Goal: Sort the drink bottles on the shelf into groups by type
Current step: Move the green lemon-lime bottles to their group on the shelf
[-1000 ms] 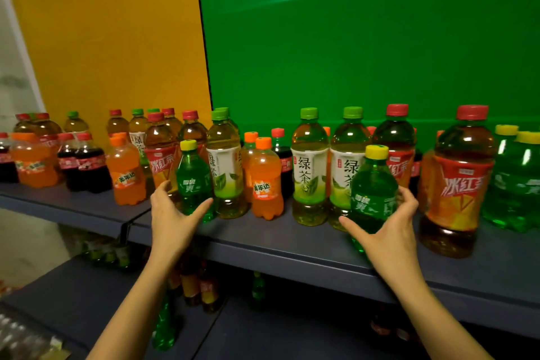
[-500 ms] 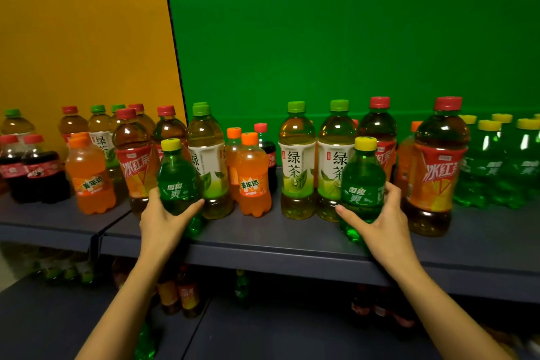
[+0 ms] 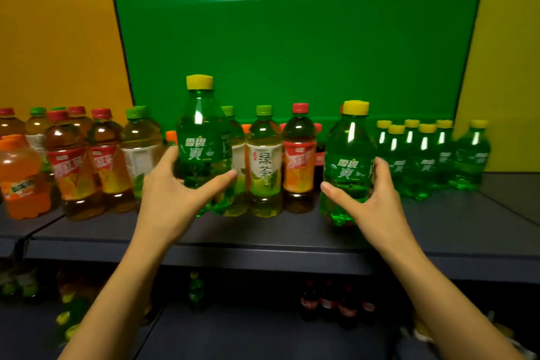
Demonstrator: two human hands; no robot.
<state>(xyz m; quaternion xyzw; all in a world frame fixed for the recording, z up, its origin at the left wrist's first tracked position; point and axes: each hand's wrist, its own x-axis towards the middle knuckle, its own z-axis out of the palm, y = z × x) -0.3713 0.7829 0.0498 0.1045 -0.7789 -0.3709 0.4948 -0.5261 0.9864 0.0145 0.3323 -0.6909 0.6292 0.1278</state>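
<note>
My left hand [image 3: 178,184] grips a small green soda bottle with a yellow cap [image 3: 201,137], lifted above the shelf [image 3: 263,231] in front of the tea bottles. My right hand [image 3: 368,196] grips a second green soda bottle [image 3: 347,161] of the same kind, low over the shelf. To the right stands a group of several matching green soda bottles [image 3: 423,155]. Behind my hands stand a green tea bottle [image 3: 264,161] and a red-capped iced tea bottle [image 3: 299,155].
On the left stand more iced tea bottles [image 3: 70,164], green tea bottles and an orange soda bottle [image 3: 23,178]. A lower shelf holds dark cola bottles [image 3: 330,301] and other drinks. A green panel and yellow panels back the shelf.
Both hands have lifted their green soda bottles and carried them to the right, toward the green soda group. The camera view has also swung right.
</note>
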